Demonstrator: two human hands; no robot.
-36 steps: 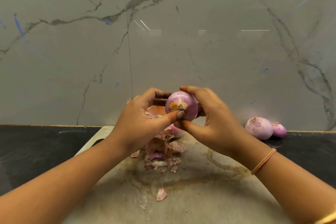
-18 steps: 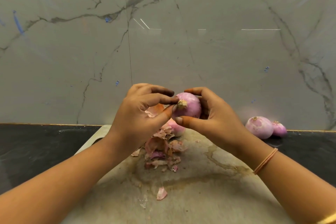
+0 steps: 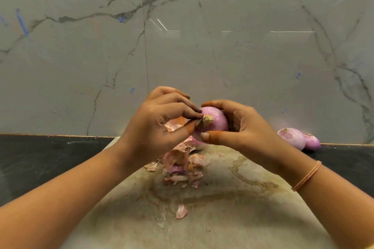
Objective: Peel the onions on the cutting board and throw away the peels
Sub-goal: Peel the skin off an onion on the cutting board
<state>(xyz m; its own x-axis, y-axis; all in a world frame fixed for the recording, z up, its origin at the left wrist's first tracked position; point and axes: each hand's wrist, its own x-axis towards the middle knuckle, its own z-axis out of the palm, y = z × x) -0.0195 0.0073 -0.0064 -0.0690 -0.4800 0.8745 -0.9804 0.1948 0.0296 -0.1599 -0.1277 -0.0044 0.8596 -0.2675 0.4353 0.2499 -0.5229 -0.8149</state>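
Above the far board (image 3: pixel 222 218) edge, right fingers (image 3: pixel 219 139) hold the onion (image 3: pixel 218 120); left fingers (image 3: pixel 182 110) pinch its root (image 3: pixel 208 119).

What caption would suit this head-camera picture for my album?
Right hand grips a red onion above the cutting board while the left hand pinches its dry tip; peels lie piled below.

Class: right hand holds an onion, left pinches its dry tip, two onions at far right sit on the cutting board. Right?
No. The head view shows those two onions on the black counter, off the cutting board. The rest stands.
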